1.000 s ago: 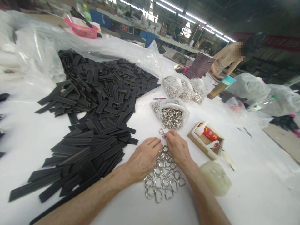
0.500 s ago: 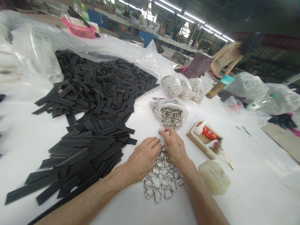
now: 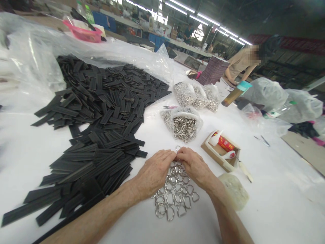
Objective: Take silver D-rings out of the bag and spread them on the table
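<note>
On the white table (image 3: 266, 189), a loose pile of metal rings (image 3: 175, 198) lies under both hands. The left hand (image 3: 154, 173) and right hand (image 3: 195, 167) meet fingertip to fingertip, pinching rings at the pile's far edge. Black straps (image 3: 101, 118) heap alongside, bagged rings (image 3: 184, 126) just beyond.

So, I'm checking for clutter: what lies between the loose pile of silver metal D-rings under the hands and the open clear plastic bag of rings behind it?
Head view: mostly bare white table, with one stray ring at the fingertips.
</note>
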### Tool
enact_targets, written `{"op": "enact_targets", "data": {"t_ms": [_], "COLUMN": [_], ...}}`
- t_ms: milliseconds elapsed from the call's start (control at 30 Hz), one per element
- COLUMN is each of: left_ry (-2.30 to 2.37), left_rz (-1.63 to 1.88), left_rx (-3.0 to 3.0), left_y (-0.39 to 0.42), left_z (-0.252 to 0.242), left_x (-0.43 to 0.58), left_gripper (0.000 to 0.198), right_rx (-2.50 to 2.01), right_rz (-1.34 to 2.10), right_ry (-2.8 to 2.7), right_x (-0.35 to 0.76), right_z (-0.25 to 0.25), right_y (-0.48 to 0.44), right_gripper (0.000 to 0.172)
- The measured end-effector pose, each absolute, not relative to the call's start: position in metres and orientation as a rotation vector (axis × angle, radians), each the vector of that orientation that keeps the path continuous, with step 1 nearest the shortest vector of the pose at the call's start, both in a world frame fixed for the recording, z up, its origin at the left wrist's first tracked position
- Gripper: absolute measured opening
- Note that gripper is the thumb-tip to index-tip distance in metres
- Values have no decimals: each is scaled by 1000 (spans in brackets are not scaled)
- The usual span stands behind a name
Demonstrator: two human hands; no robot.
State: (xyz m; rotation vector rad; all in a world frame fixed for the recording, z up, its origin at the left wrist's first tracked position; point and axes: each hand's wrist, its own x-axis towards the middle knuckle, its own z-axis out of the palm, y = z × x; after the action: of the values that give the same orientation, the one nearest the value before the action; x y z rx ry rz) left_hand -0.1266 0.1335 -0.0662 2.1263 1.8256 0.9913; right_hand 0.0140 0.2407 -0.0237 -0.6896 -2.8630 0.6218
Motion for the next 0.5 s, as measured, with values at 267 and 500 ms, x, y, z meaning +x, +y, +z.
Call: {"op": "enact_targets", "data": {"t_ms": [267, 500], "left_ry": [1764, 1802], "left_rz": [853, 850], "left_rx": [2262, 2235], "left_y": [135, 134], "left_z": [-61, -60], "left_x": [-128, -127], "left_gripper": [30, 27], "right_rx": [-968, -1051], "right_rz": [406, 292], "right_ry": [-2513, -2537], "right_x": [18, 2], "right_z": [-40, -55], "right_y": [265, 267], "right_gripper": [35, 39]}}
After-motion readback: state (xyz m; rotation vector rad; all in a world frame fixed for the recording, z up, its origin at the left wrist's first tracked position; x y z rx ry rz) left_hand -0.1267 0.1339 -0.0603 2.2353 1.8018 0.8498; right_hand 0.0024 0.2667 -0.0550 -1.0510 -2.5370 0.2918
